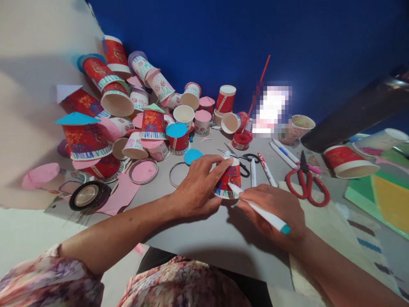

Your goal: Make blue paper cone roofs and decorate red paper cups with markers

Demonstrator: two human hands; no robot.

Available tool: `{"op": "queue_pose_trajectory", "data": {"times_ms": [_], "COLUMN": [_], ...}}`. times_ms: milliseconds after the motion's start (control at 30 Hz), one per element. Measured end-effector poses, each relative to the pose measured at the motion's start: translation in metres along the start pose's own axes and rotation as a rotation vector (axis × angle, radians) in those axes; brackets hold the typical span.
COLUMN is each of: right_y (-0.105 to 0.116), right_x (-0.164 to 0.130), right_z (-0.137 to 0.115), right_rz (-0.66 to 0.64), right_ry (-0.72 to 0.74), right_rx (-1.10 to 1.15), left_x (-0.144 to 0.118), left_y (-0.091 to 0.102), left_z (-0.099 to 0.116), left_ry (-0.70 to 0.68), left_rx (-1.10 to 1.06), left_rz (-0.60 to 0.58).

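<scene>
**Many cups decorated, one under your pen**

Across the far left of the grey table (204,238) you have a big heap of finished cups (128,106): red paper cups, most lying on their sides or turned upside down, drawn over with blue and green marks, several capped with pink or blue paper discs. That pile suggests most of the work is behind you. A few cups look less far along: a red cup (349,162) lies on its side at the right, and a pale cup (380,143) lies beyond it, though you cannot tell from here whether either is marked.

Nearer in, red-handled scissors (306,183) lie shut on the table to the right of your hands, black-handled scissors (244,161) just behind the cup you are working on, and spare marker pens (263,168) between them. A roll of dark tape (87,195) and pink paper scraps (121,194) lie to the left.

Your left hand (198,187) is closed around a small red cup (228,181), upside down at the table's middle, fingers wrapped over its top and side. Your right hand (275,209) pinches a white marker (258,209) with a teal end, tip touching the cup's lower rim, where blue strokes already show. By my reading this cup is partway drawn, the rim band unfinished.
</scene>
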State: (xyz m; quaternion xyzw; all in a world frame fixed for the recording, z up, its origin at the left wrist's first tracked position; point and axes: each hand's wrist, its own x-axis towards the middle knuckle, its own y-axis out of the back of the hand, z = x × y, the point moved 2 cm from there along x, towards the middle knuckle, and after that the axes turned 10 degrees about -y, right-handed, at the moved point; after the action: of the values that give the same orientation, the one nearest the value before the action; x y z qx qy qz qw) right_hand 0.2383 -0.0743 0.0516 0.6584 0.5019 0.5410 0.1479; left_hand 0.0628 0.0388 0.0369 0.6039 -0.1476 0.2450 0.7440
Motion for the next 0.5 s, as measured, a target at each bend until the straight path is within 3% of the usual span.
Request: {"op": "queue_pose_trajectory", "data": {"times_ms": [100, 267, 433, 500], "right_y": [0.0080, 0.0088, 0.0087, 0.0078], "right_x": [0.0034, 0.0052, 0.0032, 0.0027], "right_z": [-0.0003, 0.0013, 0.0018, 0.0009], "right_rz": [0.072, 0.012, 0.135, 0.108], "right_ry": [0.001, -0.059, -0.005, -0.002], "right_rx": [-0.001, -0.058, 0.065, 0.076], "left_x": [0.0002, -0.0006, -0.0016, -0.0017], "left_y": [0.0001, 0.0001, 0.0002, 0.0003], "left_z": [0.0005, -0.0006, -0.0023, -0.0021], "left_ry": [0.011, 0.042, 0.058, 0.060], "left_rx": [-0.013, -0.034, -0.044, -0.032], "left_rz": [-0.011, -0.010, 0.006, 0.001]}}
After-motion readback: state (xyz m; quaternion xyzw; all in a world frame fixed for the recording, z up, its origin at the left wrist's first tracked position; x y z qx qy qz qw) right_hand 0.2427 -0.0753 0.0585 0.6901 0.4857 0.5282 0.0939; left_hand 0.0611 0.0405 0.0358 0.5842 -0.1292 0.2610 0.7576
